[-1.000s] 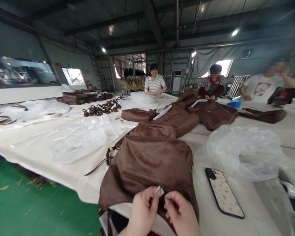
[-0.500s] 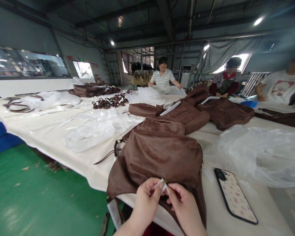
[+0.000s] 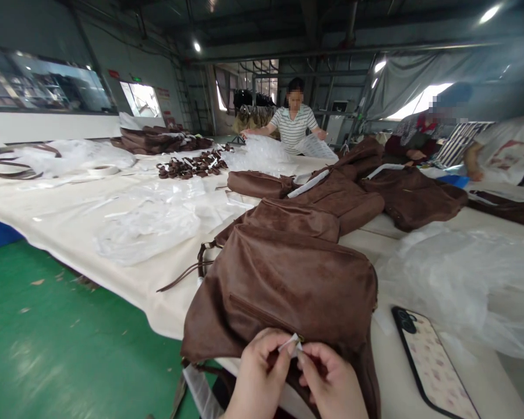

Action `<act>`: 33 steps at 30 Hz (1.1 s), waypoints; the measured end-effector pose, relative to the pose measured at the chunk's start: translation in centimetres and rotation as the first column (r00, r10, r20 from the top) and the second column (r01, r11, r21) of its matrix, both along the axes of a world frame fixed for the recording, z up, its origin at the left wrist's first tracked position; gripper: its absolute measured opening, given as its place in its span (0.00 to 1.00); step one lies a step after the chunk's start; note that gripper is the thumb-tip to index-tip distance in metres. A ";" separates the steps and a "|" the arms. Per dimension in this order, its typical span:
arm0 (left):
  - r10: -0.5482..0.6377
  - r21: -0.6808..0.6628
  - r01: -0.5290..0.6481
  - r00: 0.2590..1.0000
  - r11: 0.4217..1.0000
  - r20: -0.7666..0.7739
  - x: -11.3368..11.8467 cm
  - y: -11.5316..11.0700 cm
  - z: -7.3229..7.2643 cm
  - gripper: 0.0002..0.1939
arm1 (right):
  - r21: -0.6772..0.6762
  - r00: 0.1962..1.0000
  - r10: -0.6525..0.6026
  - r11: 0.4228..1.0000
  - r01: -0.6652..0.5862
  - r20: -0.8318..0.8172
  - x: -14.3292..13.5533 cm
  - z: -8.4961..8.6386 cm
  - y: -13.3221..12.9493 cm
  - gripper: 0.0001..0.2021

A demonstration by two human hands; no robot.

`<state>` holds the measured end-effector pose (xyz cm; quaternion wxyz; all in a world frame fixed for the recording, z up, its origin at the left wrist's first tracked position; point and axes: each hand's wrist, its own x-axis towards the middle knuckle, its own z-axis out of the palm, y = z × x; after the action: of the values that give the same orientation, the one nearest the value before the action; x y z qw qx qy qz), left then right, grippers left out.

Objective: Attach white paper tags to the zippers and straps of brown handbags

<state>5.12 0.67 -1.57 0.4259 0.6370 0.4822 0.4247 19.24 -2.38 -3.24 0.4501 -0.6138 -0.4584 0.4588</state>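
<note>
A large brown bag [image 3: 288, 279] lies at the near edge of the table, with a zip line across its front. Over its lower part, my left hand [image 3: 264, 369] pinches a small white wrap [image 3: 289, 345] between thumb and fingers. My right hand [image 3: 329, 375] is closed on the same wrap from the other side, its fingertips nearly touching those of the left. A brass-coloured zip pull [image 3: 300, 338] shows just above the fingertips. Whether the wrap encloses part of the pull is too small to tell.
A phone [image 3: 434, 364] lies at the right, below crumpled clear plastic [image 3: 458, 285]. More brown bags [image 3: 332, 198] lie beyond. Plastic sheets [image 3: 157, 221] and small brown straps [image 3: 194, 163] are at the left. A person in stripes [image 3: 293, 125] stands across the table; two others are at the right.
The view has tipped down and shifted slightly. Both hands stay closed on the white wrap. Across the table, the person in stripes has lifted a plastic sheet.
</note>
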 end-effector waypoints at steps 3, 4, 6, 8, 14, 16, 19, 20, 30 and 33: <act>0.024 0.007 -0.024 0.999 1.000 -0.021 0.1 0.2 -0.3 0.12 | -0.077 0.994 0.035 0.996 -0.043 -0.099 0.2 -0.1 0.2 0.22; 0.029 -0.019 -0.029 1.000 0.999 -0.010 0.2 0.2 -0.4 0.11 | -0.100 0.990 0.036 0.994 -0.050 -0.138 0.2 -0.1 0.3 0.24; 0.038 -0.084 -0.036 0.999 0.996 0.030 0.5 0.3 -0.6 0.12 | -0.132 0.980 -0.006 0.991 -0.020 -0.198 -0.1 0.1 0.4 0.26; 0.047 -0.127 -0.038 0.997 0.991 0.065 0.8 0.3 -0.7 0.11 | -0.156 0.965 -0.059 0.988 0.019 -0.256 -0.5 0.2 0.4 0.28; 0.080 0.053 -0.080 0.997 0.995 -0.007 1.1 -0.3 -0.3 0.06 | -0.209 0.846 -0.191 0.973 0.097 -0.497 -1.3 0.8 0.6 0.26; 0.079 0.166 -0.071 0.996 0.984 -0.042 1.1 -0.6 -0.2 0.06 | -0.244 0.797 -0.239 0.963 0.119 -0.555 -1.4 1.3 0.6 0.24; 0.060 0.252 -0.038 0.995 0.967 -0.080 1.1 -1.0 0.0 0.10 | -0.280 0.739 -0.284 0.950 0.134 -0.611 -1.4 2.1 0.4 0.22; 0.064 0.257 -0.038 0.993 0.966 -0.095 1.1 -1.1 0.0 0.11 | -0.286 0.723 -0.292 0.949 0.135 -0.626 -1.3 2.2 0.3 0.21; -0.016 -0.117 0.023 0.998 0.993 0.059 0.2 0.2 0.9 0.09 | -0.097 0.968 -0.036 0.995 0.012 -0.250 -0.2 0.6 -0.1 0.24; -0.058 -0.157 0.068 0.996 0.985 0.069 -0.4 0.5 1.5 0.10 | -0.070 0.990 0.041 0.996 -0.051 -0.133 -0.3 0.7 0.1 0.25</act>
<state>4.74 1.13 -0.05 0.5036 0.6020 0.4804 0.3914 18.98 -2.24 -2.57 0.4458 -0.5876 -0.4247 0.5250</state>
